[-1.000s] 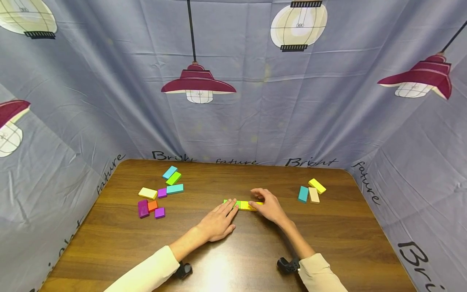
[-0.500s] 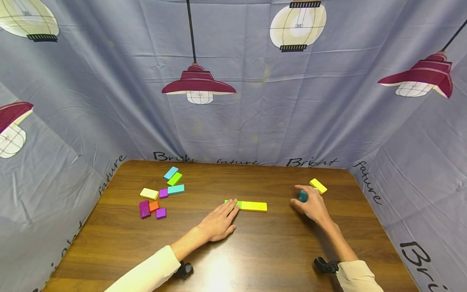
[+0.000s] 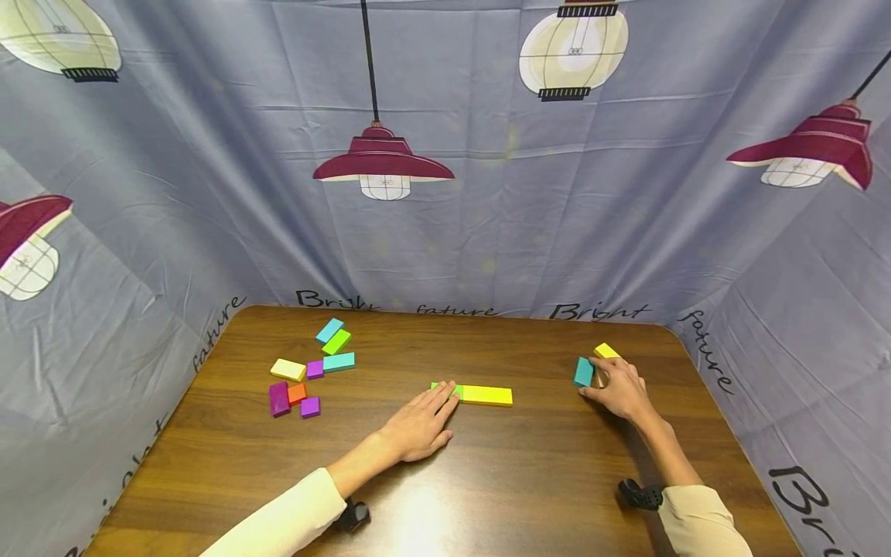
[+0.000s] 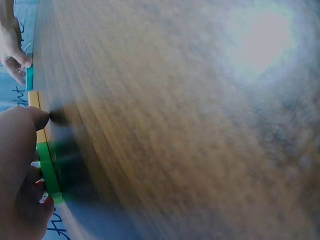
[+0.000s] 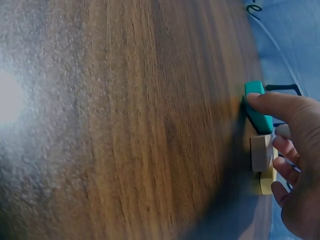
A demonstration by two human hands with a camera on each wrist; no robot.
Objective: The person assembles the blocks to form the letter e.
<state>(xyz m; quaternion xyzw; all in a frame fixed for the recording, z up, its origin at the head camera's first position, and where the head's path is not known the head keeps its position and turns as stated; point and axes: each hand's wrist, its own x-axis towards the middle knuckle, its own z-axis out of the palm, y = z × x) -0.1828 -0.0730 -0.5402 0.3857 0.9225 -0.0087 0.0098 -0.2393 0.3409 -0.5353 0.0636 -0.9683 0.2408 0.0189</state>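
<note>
On the table, my left hand (image 3: 420, 424) lies flat with its fingers out over a green block (image 4: 50, 175). Part of that block is hidden under the fingers. A yellow strip (image 3: 487, 395) continues the row to the right of it. Farther right, my right hand (image 3: 622, 391) pinches a teal block (image 3: 583, 372), thumb at its near end and index finger at its far end. Beneath the bent fingers sits a beige block (image 5: 261, 153), mostly covered in the head view. Just behind that hand a yellow block (image 3: 606, 350) is partly hidden.
Several coloured blocks lie at the left: a purple slab (image 3: 279, 398), an orange block (image 3: 296, 394), a pale yellow block (image 3: 288, 370) and a turquoise block (image 3: 339, 362) among them. A grey-blue printed curtain (image 3: 480, 232) stands behind the table (image 3: 501, 480).
My right hand has left the yellow strip and moved right to the loose blocks, where it has closed on the teal one. My left hand stays on the green block.
</note>
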